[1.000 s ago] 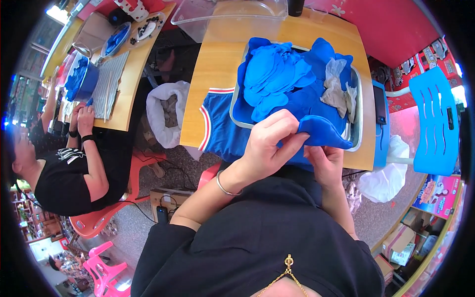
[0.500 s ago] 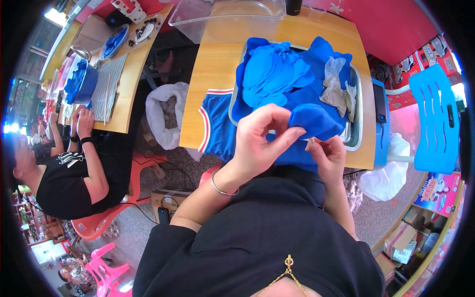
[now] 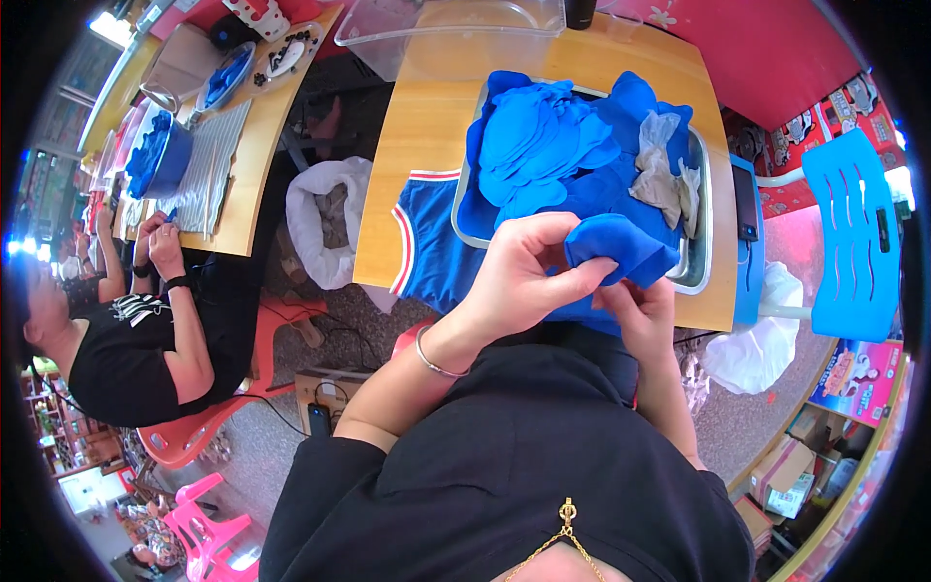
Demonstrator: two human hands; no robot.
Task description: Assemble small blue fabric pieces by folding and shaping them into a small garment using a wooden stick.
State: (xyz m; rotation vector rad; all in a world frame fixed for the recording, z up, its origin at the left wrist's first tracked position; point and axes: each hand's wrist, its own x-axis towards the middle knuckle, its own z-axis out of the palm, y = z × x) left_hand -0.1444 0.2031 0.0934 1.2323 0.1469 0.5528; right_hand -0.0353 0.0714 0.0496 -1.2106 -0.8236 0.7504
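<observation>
My left hand (image 3: 524, 272) pinches a thin rounded blue fabric piece (image 3: 626, 247) between thumb and fingers. At the lower right edge of that piece, my right hand (image 3: 648, 315) has thumb and fingers pressed together; its fingertips are partly hidden behind the fabric. Just beyond both hands stands a metal tray (image 3: 692, 276). A loose stack of similar blue fabric pieces (image 3: 543, 141) fills its left part. Crumpled whitish fabric or film (image 3: 657, 175) lies on the blue pieces at the tray's right.
A blue garment with striped trim (image 3: 425, 238) hangs over the table (image 3: 393, 194) edge. A clear plastic bin (image 3: 451, 39) stands at the far side. White sacks (image 3: 325, 184) sit on the floor. At left, a co-worker (image 3: 126, 349) handles something small at another table.
The blue piece has bent and tilted toward the right. My right hand has come up against it, its fingertips now partly behind the fabric. My left hand has shifted slightly right.
</observation>
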